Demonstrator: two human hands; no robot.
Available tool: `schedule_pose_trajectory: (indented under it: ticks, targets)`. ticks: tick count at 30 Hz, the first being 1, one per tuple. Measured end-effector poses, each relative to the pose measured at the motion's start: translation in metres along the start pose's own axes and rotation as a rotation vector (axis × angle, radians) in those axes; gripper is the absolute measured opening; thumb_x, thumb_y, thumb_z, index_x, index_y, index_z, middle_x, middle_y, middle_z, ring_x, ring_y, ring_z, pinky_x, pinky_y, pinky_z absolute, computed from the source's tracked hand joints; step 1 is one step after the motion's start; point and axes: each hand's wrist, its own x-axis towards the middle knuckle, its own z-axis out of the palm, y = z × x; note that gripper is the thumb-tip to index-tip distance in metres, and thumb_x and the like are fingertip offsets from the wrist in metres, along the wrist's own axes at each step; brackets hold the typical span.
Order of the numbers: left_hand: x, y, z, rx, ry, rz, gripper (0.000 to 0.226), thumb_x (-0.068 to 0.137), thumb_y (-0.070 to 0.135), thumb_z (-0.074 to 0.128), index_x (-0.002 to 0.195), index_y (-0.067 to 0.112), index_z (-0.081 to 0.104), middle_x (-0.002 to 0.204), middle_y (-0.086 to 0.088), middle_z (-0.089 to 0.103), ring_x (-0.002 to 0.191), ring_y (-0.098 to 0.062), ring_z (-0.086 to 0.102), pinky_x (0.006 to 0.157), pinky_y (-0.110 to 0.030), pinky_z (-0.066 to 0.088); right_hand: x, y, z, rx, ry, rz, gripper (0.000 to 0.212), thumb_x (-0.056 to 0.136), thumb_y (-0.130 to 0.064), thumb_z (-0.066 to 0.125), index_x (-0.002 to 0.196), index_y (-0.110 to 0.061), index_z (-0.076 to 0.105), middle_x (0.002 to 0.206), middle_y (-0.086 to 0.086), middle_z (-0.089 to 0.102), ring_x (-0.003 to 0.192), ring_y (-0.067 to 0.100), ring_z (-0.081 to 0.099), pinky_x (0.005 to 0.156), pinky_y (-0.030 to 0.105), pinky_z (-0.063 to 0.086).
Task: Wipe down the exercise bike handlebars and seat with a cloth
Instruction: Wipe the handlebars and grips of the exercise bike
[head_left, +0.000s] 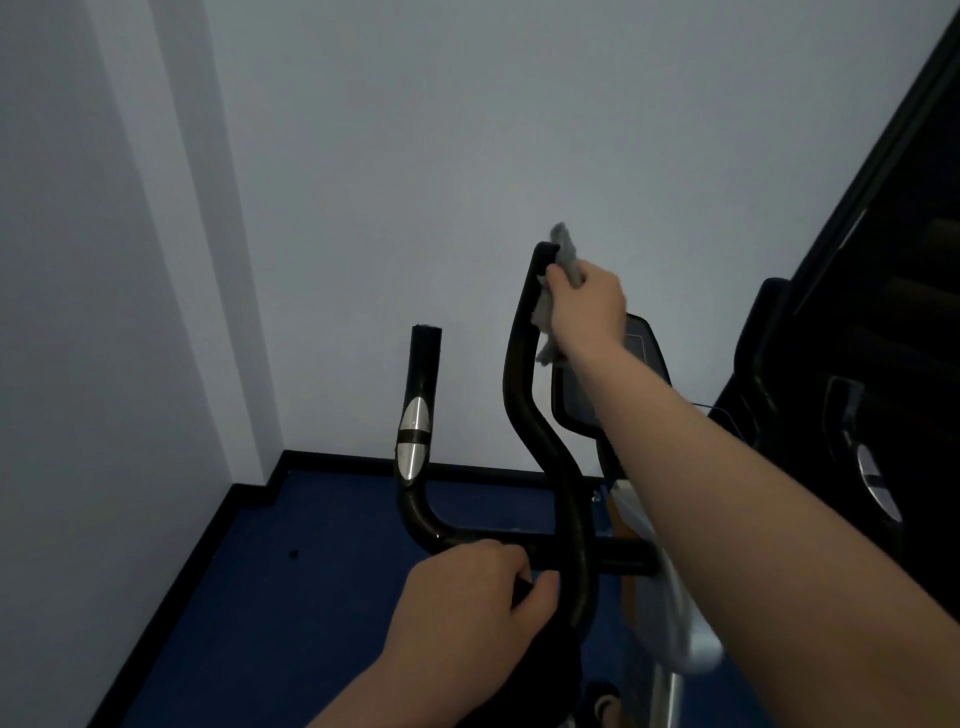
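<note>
Two hands, right hand (589, 306) pressing crumpled grey cloth (566, 254) on curved black handlebar (524, 374)

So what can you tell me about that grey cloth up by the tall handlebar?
The grey cloth looks soft and crumpled, bunched rather than folded. The right hand grips it and presses it against the upper end of the tall black handlebar. One bit sticks up above the fingers; a paler part hangs below the hand beside the bar. Its full size is hidden.
</note>
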Motion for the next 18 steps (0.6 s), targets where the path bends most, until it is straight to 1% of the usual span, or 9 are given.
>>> schedule_pose_trajectory:
  ticks: [3, 6, 7, 9, 11, 12, 14, 16, 18]
  targets:
    - [0.0, 0.0, 0.001, 0.014, 0.003, -0.005, 0.048, 0.088, 0.063, 0.031, 0.079, 0.026, 0.061, 0.075, 0.011, 0.059, 0.077, -0.006, 0.056, 0.064, -0.018, 0.042, -0.018, 0.015, 0.009, -0.066, -0.073, 0.044, 0.03, 0.093, -0.031, 0.056, 0.065, -0.021, 0.052, 0.076, 0.003, 0.062, 0.069, 0.02, 0.058, 0.053, 0.028, 0.035]
    - [0.0, 0.0, 0.0, 0.002, 0.0, -0.004, 0.047, 0.089, 0.063, 0.034, 0.078, 0.026, 0.061, 0.073, 0.01, 0.059, 0.077, -0.006, 0.056, 0.064, -0.017, 0.042, -0.025, 0.036, -0.009, -0.222, -0.328, 0.092, 0.025, 0.091, -0.03, 0.061, 0.069, -0.018, 0.062, 0.074, 0.005, 0.065, 0.077, 0.026, 0.063, 0.062, 0.031, 0.042]
    - [-0.001, 0.0, -0.001, -0.003, -0.005, -0.004, 0.047, 0.089, 0.062, 0.034, 0.078, 0.026, 0.061, 0.073, 0.01, 0.059, 0.076, -0.006, 0.056, 0.064, -0.017, 0.042, -0.023, 0.037, -0.016, -0.221, -0.367, 0.095, 0.023, 0.09, -0.03, 0.062, 0.07, -0.019, 0.065, 0.074, 0.003, 0.066, 0.081, 0.026, 0.065, 0.067, 0.032, 0.045]
    - [0.0, 0.001, -0.002, -0.002, -0.01, -0.009, 0.048, 0.088, 0.063, 0.033, 0.078, 0.025, 0.061, 0.073, 0.009, 0.059, 0.074, -0.007, 0.057, 0.064, -0.019, 0.045, -0.013, 0.03, -0.025, -0.144, -0.246, 0.018, 0.017, 0.087, -0.03, 0.065, 0.07, -0.025, 0.064, 0.072, -0.009, 0.065, 0.083, 0.02, 0.066, 0.07, 0.03, 0.047]
    - [0.0, 0.002, -0.002, 0.013, -0.003, -0.022, 0.05, 0.085, 0.064, 0.03, 0.076, 0.025, 0.059, 0.071, 0.01, 0.059, 0.07, -0.006, 0.057, 0.064, -0.02, 0.046, -0.009, 0.017, -0.024, -0.017, -0.082, -0.131, 0.003, 0.085, -0.031, 0.066, 0.088, -0.032, 0.067, 0.084, -0.01, 0.065, 0.085, 0.014, 0.063, 0.07, 0.025, 0.045]
    - [0.0, 0.003, -0.002, 0.019, 0.0, -0.029, 0.05, 0.084, 0.065, 0.03, 0.074, 0.024, 0.058, 0.07, 0.01, 0.058, 0.069, -0.006, 0.056, 0.064, -0.022, 0.047, -0.012, 0.015, -0.019, -0.002, -0.07, -0.193, 0.015, 0.086, -0.032, 0.066, 0.1, -0.032, 0.068, 0.091, -0.006, 0.064, 0.087, 0.014, 0.062, 0.07, 0.023, 0.044]
    - [0.0, 0.003, -0.002, 0.035, -0.001, -0.04, 0.049, 0.085, 0.064, 0.031, 0.07, 0.023, 0.055, 0.068, 0.008, 0.056, 0.066, -0.006, 0.055, 0.062, -0.023, 0.046, -0.029, 0.029, -0.007, -0.173, -0.151, -0.286, 0.022, 0.091, -0.034, 0.062, 0.111, -0.027, 0.067, 0.103, 0.003, 0.058, 0.093, 0.02, 0.059, 0.074, 0.028, 0.043]
    - [0.0, 0.003, -0.001, 0.063, 0.009, -0.036, 0.05, 0.084, 0.064, 0.03, 0.068, 0.023, 0.053, 0.066, 0.007, 0.055, 0.064, -0.008, 0.055, 0.057, -0.022, 0.042, -0.052, 0.049, -0.005, -0.33, -0.304, -0.35, 0.024, 0.095, -0.033, 0.058, 0.116, -0.026, 0.067, 0.108, 0.003, 0.054, 0.099, 0.022, 0.056, 0.085, 0.034, 0.043]
    - [-0.001, 0.003, 0.0, 0.082, 0.03, -0.024, 0.05, 0.084, 0.064, 0.029, 0.068, 0.023, 0.053, 0.066, 0.008, 0.054, 0.063, -0.008, 0.054, 0.054, -0.02, 0.037, -0.059, 0.059, -0.019, -0.247, -0.487, -0.36, 0.023, 0.095, -0.029, 0.059, 0.115, -0.024, 0.069, 0.099, -0.005, 0.051, 0.098, 0.017, 0.055, 0.086, 0.026, 0.041]
